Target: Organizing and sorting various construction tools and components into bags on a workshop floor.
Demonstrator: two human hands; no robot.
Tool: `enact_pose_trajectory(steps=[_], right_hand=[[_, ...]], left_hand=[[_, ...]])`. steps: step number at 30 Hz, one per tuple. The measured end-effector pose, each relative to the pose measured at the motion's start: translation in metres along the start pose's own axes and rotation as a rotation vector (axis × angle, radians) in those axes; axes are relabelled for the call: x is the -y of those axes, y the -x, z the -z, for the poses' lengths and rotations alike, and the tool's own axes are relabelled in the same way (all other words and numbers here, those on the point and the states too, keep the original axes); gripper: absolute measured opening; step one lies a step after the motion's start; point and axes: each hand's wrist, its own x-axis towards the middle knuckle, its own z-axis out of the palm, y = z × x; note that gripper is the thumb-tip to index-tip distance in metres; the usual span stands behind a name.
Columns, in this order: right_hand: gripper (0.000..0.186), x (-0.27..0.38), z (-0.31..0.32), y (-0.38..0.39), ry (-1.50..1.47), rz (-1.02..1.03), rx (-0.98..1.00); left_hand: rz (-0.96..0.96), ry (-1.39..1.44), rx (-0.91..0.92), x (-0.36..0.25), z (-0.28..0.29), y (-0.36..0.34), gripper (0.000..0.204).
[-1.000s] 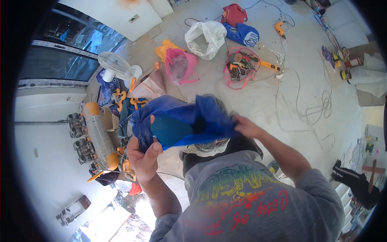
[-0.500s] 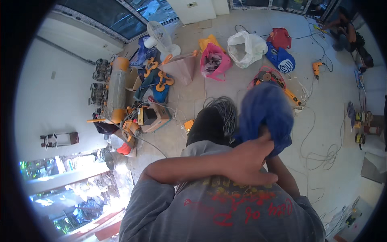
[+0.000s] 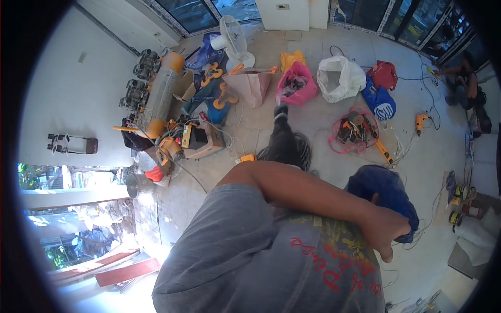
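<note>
A crumpled dark blue bag [image 3: 383, 182], which looks like thin plastic, is at the right of my body. My left arm reaches across my grey shirt, and my left hand [image 3: 385, 228] is closed at the bag's near side, fingers curled against it and thumb pointing down. A single fingertip [image 3: 374, 198] shows against the blue bag above that hand; I cannot tell which hand it belongs to. My right hand is hidden behind the bag and my left arm. What the bag holds, if anything, does not show.
Ahead lie a pink bag [image 3: 297, 86], a white sack [image 3: 342, 81], a red bag [image 3: 383, 75] and a tool pouch [image 3: 357, 130]. An orange drill [image 3: 420, 122] sits at right. A compressor [image 3: 156, 104] and fan [image 3: 235, 41] stand left. A person [image 3: 462, 83] crouches far right.
The blue bag and my left hand have moved right and nearer my body. My view has shifted, and one leg now stretches forward. The right forearm has gone out of sight.
</note>
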Motion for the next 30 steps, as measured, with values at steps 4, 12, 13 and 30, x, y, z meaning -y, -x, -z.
enact_pose_trajectory(steps=[4, 12, 13, 30], right_hand=[[0.054, -0.016, 0.008, -0.021, 0.036, -0.093, -0.123], [0.055, -0.02, -0.022, -0.101, 0.128, -0.301, -0.277], [0.055, -0.015, -0.032, -0.112, 0.145, -0.337, -0.3], [0.048, 0.214, -0.265, -0.519, -0.374, -0.501, -0.634]], left_hand=[[0.012, 0.064, 0.088, 0.037, 0.036, -0.006, 0.052], [0.01, 0.126, -0.285, 0.151, 0.15, 0.115, 0.051], [0.077, 0.146, -0.379, 0.178, 0.162, 0.141, 0.049], [1.192, 1.04, -1.494, 0.468, 0.128, 0.596, 0.014]])
